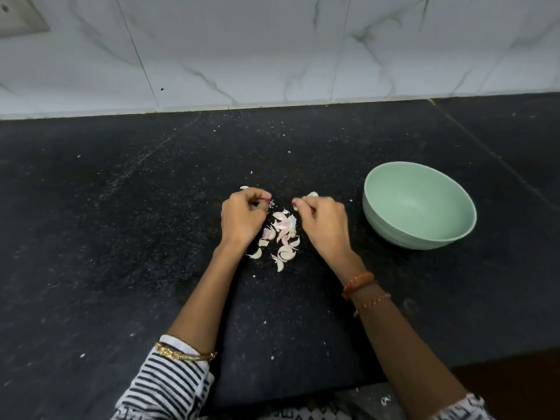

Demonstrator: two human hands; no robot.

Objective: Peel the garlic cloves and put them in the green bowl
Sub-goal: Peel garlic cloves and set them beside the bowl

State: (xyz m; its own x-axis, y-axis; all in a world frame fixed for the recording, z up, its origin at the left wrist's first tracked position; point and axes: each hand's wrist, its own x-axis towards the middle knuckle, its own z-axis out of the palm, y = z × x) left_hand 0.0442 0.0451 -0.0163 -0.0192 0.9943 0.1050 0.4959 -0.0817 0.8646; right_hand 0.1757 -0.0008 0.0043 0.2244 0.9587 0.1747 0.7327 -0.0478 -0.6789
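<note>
A marbled white wall [272, 50] is seen behind the dark bench [121, 207]. The bowl [419, 234] is set right of both hands. Left hand [242, 218] fingers [263, 195] are curled, pinching a peel scrap [271, 203]. A clove [312, 194] is pinched in the curled right hand [322, 222]. Cloves [283, 234] are strewn between them.

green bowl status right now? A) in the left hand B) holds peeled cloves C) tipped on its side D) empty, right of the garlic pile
D: the green bowl stands upright with a bare interior, on the counter to the right of the garlic pile, and neither hand touches it.
</note>
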